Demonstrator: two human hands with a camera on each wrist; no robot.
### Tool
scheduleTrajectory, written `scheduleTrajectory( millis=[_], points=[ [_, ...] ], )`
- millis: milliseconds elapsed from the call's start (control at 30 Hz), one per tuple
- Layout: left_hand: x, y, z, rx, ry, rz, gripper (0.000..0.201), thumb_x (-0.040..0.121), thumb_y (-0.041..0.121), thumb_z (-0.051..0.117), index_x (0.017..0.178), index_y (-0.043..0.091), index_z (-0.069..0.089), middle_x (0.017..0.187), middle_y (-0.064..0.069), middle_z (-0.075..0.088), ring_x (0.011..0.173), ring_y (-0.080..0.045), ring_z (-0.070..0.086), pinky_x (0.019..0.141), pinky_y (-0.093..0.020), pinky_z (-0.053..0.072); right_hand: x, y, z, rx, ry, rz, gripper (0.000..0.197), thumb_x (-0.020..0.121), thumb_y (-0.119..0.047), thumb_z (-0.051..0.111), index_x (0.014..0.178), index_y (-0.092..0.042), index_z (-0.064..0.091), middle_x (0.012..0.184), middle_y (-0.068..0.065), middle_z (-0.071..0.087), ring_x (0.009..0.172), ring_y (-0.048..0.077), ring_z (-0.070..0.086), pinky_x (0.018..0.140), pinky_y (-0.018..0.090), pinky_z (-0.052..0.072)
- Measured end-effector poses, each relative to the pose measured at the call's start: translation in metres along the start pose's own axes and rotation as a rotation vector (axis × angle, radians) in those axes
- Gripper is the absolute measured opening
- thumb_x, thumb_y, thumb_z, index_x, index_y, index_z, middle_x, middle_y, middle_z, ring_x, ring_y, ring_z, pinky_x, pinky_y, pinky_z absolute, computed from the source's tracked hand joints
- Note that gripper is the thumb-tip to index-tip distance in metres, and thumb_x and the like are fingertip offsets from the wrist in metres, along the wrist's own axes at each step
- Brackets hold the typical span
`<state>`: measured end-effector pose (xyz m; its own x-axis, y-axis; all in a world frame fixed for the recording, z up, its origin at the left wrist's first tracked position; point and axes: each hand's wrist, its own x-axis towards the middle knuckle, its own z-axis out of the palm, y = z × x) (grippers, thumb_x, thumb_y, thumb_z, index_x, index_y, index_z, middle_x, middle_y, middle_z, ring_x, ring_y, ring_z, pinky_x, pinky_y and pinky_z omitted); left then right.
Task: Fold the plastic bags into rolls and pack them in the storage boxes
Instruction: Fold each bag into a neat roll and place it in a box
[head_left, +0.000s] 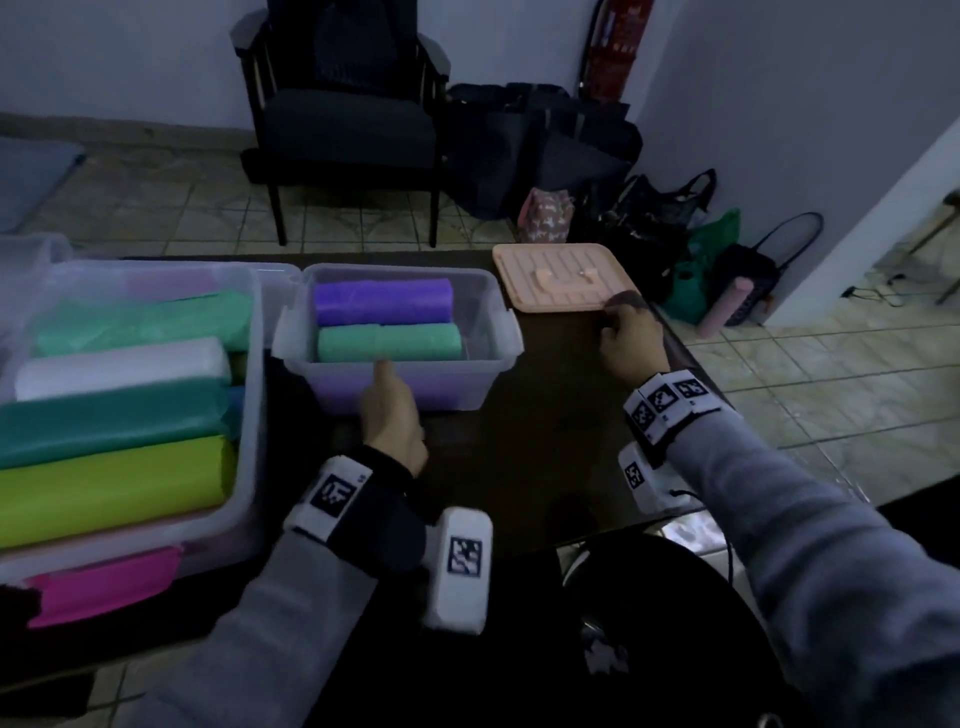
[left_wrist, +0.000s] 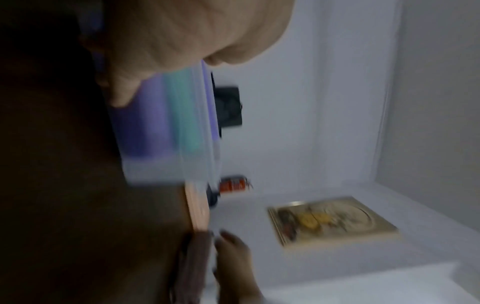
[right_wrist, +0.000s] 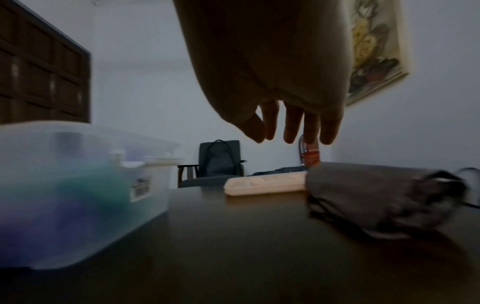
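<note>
A small clear storage box (head_left: 441, 387) stands mid-table with a purple roll (head_left: 382, 301) and a green roll (head_left: 389, 342) lying side by side in it. My left hand (head_left: 395, 415) is at the box's front wall, thumb up against the rim, and holds nothing. My right hand (head_left: 631, 340) hovers at the table's right side, fingers (right_wrist: 293, 127) hanging straight. It is just above a dark grey rolled bag (right_wrist: 376, 195), which lies on the table. A peach lid (head_left: 561, 280) lies flat behind that hand. The left wrist view is blurred.
A large clear box (head_left: 254, 389) at the left holds several rolls in green, white, teal and lime (head_left: 109, 483). Beyond the dark table (head_left: 545, 441) are a chair (head_left: 348, 130), bags on the floor (head_left: 571, 156) and a fire extinguisher (head_left: 618, 47). The table's right edge runs close to my right hand.
</note>
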<state>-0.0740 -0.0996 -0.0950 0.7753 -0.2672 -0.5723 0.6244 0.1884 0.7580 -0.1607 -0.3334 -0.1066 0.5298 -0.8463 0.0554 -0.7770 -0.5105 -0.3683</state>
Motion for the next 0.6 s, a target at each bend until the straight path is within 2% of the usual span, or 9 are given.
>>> scheduleTrajectory(
  millis=[33, 67, 133, 167, 200, 267, 333, 467, 600],
  points=[
    [-0.014, -0.01, 0.012, 0.065, -0.097, -0.045, 0.039, 0.101, 0.032, 0.037, 0.135, 0.014, 0.04, 0.081, -0.001, 0.049, 0.062, -0.012, 0.04, 0.056, -0.027, 0.036, 0.005, 0.011, 0.002, 0.011, 0.038, 0.04, 0.037, 0.095, -0.014, 0.043, 0.131, -0.008, 0.048, 0.136, 0.019, 0.043, 0.126, 0.034, 0.04, 0.103, 0.043, 0.034],
    [-0.026, -0.023, 0.025, 0.183, -0.202, -0.07, 0.038, 0.1, 0.032, 0.039, 0.132, 0.013, 0.043, 0.083, -0.001, 0.051, 0.069, -0.013, 0.046, 0.067, -0.027, 0.04, 0.009, 0.022, 0.002, 0.023, 0.073, 0.076, 0.034, 0.095, -0.014, 0.042, 0.127, -0.006, 0.052, 0.133, 0.019, 0.046, 0.123, 0.034, 0.044, 0.101, 0.043, 0.037],
    [-0.039, -0.051, 0.048, 0.584, -0.431, -0.001, 0.046, 0.097, 0.032, 0.046, 0.138, 0.012, 0.04, 0.126, -0.004, 0.054, 0.112, -0.018, 0.052, 0.1, -0.03, 0.037, 0.017, 0.04, 0.0, 0.024, 0.127, 0.119, 0.032, 0.094, -0.011, 0.041, 0.121, -0.002, 0.056, 0.126, 0.02, 0.053, 0.116, 0.035, 0.05, 0.094, 0.04, 0.041],
    [-0.039, -0.065, 0.056, 0.801, -0.52, 0.073, 0.054, 0.096, 0.033, 0.047, 0.144, 0.013, 0.032, 0.146, -0.006, 0.038, 0.132, -0.022, 0.038, 0.111, -0.033, 0.029, 0.022, 0.05, -0.002, 0.012, 0.146, 0.126, 0.032, 0.092, -0.008, 0.041, 0.119, 0.0, 0.057, 0.124, 0.02, 0.056, 0.113, 0.035, 0.052, 0.091, 0.038, 0.042],
    [-0.038, -0.078, 0.061, 1.022, -0.584, 0.138, 0.06, 0.096, 0.034, 0.046, 0.148, 0.014, 0.023, 0.155, -0.009, 0.02, 0.142, -0.025, 0.021, 0.116, -0.035, 0.02, 0.026, 0.059, -0.004, 0.0, 0.155, 0.135, 0.033, 0.091, -0.005, 0.04, 0.119, 0.001, 0.057, 0.122, 0.021, 0.057, 0.112, 0.035, 0.052, 0.089, 0.036, 0.042],
    [-0.034, -0.101, 0.064, 1.403, -0.659, 0.253, 0.066, 0.097, 0.037, 0.042, 0.151, 0.014, 0.009, 0.158, -0.012, -0.006, 0.146, -0.028, -0.004, 0.118, -0.039, 0.005, 0.033, 0.072, -0.008, -0.007, 0.139, 0.174, 0.032, 0.092, -0.005, 0.04, 0.119, 0.002, 0.055, 0.124, 0.021, 0.056, 0.112, 0.037, 0.051, 0.087, 0.036, 0.041],
    [-0.035, -0.117, 0.062, 1.618, -0.695, 0.338, 0.067, 0.098, 0.039, 0.037, 0.151, 0.015, 0.003, 0.156, -0.015, -0.016, 0.144, -0.03, -0.015, 0.117, -0.042, -0.002, 0.037, 0.077, -0.011, 0.037, 0.117, 0.239, 0.032, 0.096, -0.013, 0.041, 0.12, 0.005, 0.052, 0.124, 0.024, 0.055, 0.113, 0.038, 0.051, 0.087, 0.038, 0.041],
    [-0.032, -0.14, 0.055, 1.824, -0.649, 0.445, 0.073, 0.098, 0.047, 0.028, 0.15, 0.011, -0.009, 0.153, -0.02, -0.024, 0.142, -0.033, -0.023, 0.115, -0.044, -0.01, 0.041, 0.077, -0.013, 0.028, -0.067, 0.306, 0.043, 0.097, -0.03, 0.046, 0.122, 0.004, 0.052, 0.122, 0.022, 0.058, 0.111, 0.034, 0.055, 0.08, 0.034, 0.04],
    [-0.028, -0.147, 0.053, 1.882, -0.661, 0.473, 0.076, 0.097, 0.051, 0.024, 0.148, 0.011, -0.015, 0.151, -0.018, -0.03, 0.14, -0.032, -0.028, 0.114, -0.044, -0.014, 0.042, 0.077, -0.008, 0.005, -0.168, 0.278, 0.042, 0.09, -0.031, 0.059, 0.117, 0.001, 0.054, 0.115, 0.018, 0.061, 0.09, 0.027, 0.055, 0.07, 0.031, 0.037]
  ],
)
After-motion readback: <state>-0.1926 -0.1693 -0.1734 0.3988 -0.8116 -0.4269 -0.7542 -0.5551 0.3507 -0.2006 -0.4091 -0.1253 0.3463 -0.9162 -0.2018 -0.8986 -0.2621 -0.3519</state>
